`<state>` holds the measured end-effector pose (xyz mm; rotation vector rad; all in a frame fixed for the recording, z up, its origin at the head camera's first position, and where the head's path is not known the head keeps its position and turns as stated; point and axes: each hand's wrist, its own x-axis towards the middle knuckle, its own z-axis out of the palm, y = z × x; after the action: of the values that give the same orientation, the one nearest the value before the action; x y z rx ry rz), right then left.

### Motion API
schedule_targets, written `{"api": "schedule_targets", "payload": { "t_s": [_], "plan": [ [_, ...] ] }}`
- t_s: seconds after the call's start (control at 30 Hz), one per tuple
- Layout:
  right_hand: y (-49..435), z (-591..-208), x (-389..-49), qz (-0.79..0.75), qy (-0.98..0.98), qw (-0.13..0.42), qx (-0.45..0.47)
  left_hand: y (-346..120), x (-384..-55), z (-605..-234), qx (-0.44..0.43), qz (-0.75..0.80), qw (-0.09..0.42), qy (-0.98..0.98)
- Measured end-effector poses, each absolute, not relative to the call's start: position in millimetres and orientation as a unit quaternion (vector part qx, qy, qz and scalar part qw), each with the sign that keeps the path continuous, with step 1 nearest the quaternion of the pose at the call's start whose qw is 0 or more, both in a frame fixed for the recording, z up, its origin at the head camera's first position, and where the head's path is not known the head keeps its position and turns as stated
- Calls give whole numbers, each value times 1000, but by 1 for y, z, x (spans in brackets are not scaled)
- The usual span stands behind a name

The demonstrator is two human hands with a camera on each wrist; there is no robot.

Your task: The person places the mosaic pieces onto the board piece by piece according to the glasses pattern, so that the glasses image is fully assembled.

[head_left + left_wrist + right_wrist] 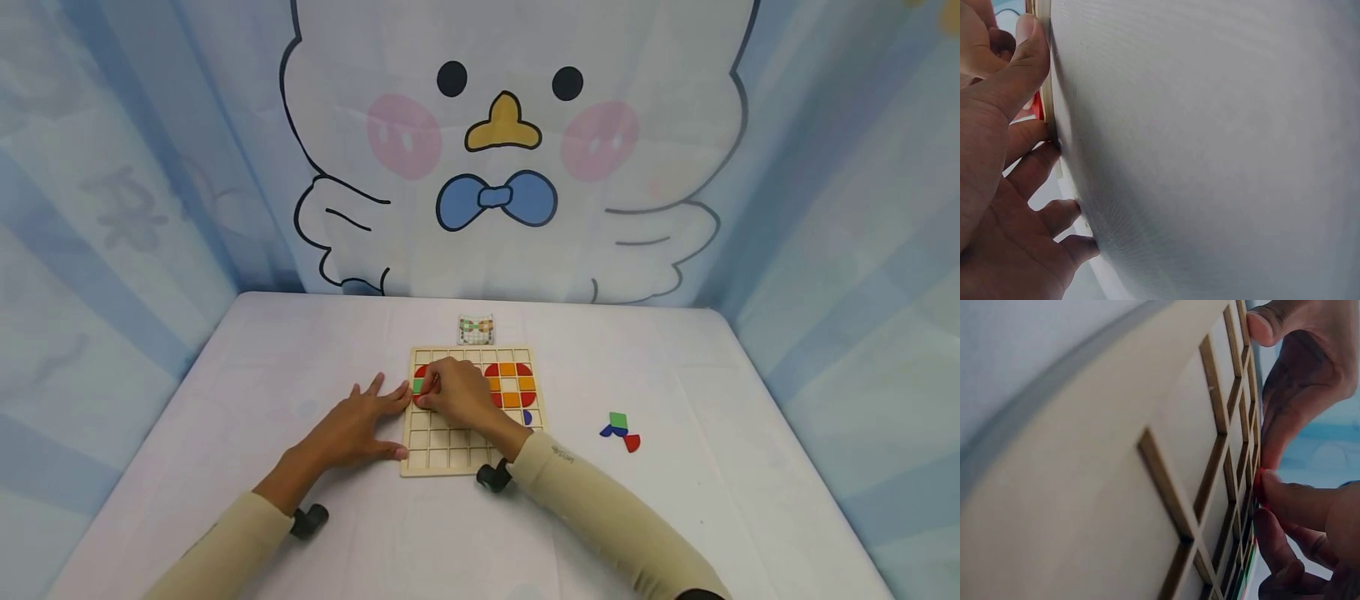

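Observation:
A wooden grid board [438, 458] lies on the white table. My left hand [356, 427] is spread at its left side, fingertips on the table and board edge, the thumb against the edge lower down. Over the board's upper left reaches my right hand [459, 393], its thumb and index finger pinching a red piece [1259, 487] at the grid. Next to those fingers sit a green square [417, 386] and another red piece [420, 370]. On the board's right, red corner pieces and orange squares [507, 368] form a ring above a blue half-round piece [527, 417]. The right hand hides the middle cells.
A small pattern card [476, 330] lies just beyond the board. To the right are loose pieces: a green square [618, 419], blue pieces [619, 432] and a red quarter-round [632, 443]. Printed curtains [495, 258] enclose the table's back and sides.

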<state>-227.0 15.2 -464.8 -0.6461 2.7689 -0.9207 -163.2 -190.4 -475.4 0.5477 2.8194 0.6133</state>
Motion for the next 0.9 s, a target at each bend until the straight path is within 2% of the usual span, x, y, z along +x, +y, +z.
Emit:
{"api": "schedule_targets", "payload": {
  "t_s": [0.53,0.9],
  "plan": [
    [21,-463,-229,-313,927,74,-195,-188,-163,-475,178,207,103,957],
    [70,-449,-226,-329,925,55,-183,-187,-161,-474,161,195,111,961]
  ]
}}
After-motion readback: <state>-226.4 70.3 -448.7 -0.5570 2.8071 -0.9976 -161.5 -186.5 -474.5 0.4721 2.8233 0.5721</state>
